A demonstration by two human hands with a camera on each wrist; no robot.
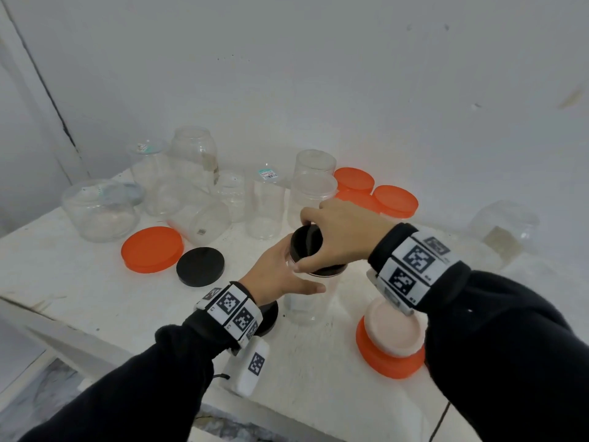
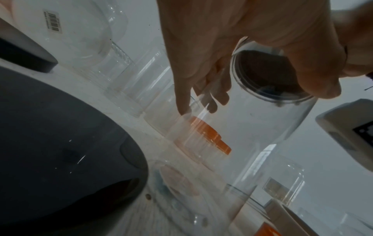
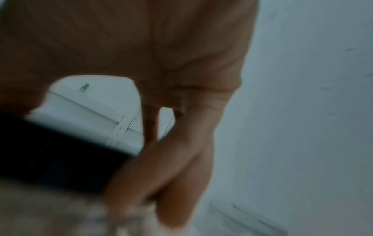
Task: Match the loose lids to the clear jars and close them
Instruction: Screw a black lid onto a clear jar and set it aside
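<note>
Two hands meet at frame centre: right hand [image 1: 341, 232] grasping black lid [image 1: 306, 242] squarely above upright clear jar [image 1: 306, 298], left hand [image 1: 280, 275] clasping its wall.
</note>
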